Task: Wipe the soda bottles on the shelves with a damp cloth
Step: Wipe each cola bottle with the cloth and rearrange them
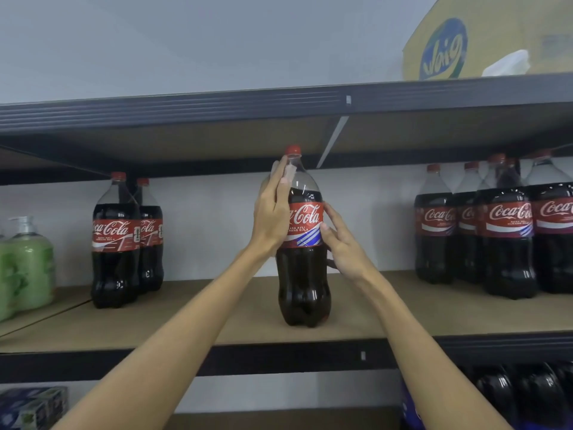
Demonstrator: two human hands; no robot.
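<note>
The centre soda bottle (pixel 302 274) stood upright near the front edge of the middle shelf (pixel 192 324), apart from all other stock. The left grip (pixel 273 209) was open and lay flat against the bottle's left shoulder, fingers straight, below the red cap (pixel 293 149). The right grip (pixel 344 243) was also open, fingers spread, with its fingertips (pixel 324 227) touching the right side of the label. Two bottles (pixel 116 243) stood well to the left, nearer the back wall. A cluster of bottles (pixel 505 231) occupied the right end. Open shelf board showed on both sides of the centre bottle. Green pump bottles (pixel 26 262) stood at the far left. The upper shelf (pixel 217 110) ran close above the cap, leaving little room overhead. It carried a cardboard box (pixel 496 29) and a white crumpled item (pixel 508 63). Dark bottles (pixel 527 395) lay on the shelf below, at right.
</note>
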